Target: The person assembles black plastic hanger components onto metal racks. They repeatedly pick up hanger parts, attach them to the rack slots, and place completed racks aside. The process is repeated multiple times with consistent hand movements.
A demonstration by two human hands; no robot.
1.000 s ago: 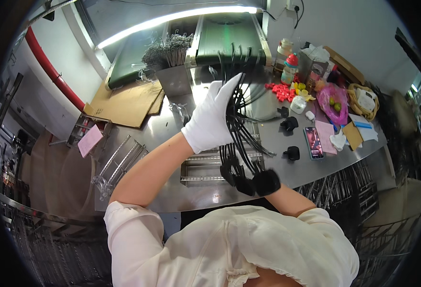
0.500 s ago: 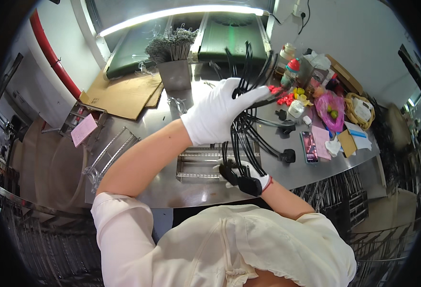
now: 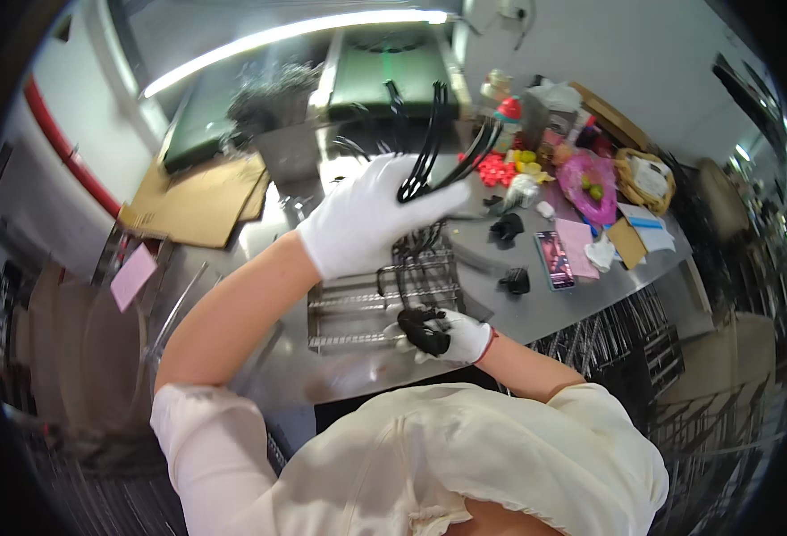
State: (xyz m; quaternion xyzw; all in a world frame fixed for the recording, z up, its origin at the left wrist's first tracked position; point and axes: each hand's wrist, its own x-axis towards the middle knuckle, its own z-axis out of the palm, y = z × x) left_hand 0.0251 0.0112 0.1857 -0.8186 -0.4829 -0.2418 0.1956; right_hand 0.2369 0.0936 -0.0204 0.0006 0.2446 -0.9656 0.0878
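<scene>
My left hand (image 3: pixel 371 214) wears a white glove and is closed round a bundle of black cables (image 3: pixel 431 143). The cable loops stand up above its fingers and strands hang below. Nearer to my body, my right hand (image 3: pixel 465 339), also white-gloved, holds black plugs (image 3: pixel 426 336) at the lower ends of the cables. Under both hands lies a metal rack (image 3: pixel 322 323) with several bars. To the right of the bundle, a black plug (image 3: pixel 507 228) and another black plug (image 3: pixel 516 281) rest on the steel table; motion blurs their cables.
A phone (image 3: pixel 554 259) lies on the right beside pink paper (image 3: pixel 576 248). Behind it are a pink plastic bag (image 3: pixel 587 201) and red pieces (image 3: pixel 493 170). At the back left stand a metal bin (image 3: pixel 286 152) of wire hooks and flat cardboard (image 3: pixel 192 205). Green conveyor belts (image 3: pixel 384 71) lie beyond.
The view has shifted, so the scene sits further left. The plugs in my right hand have turned and drawn closer together. My left hand still grips the bundle.
</scene>
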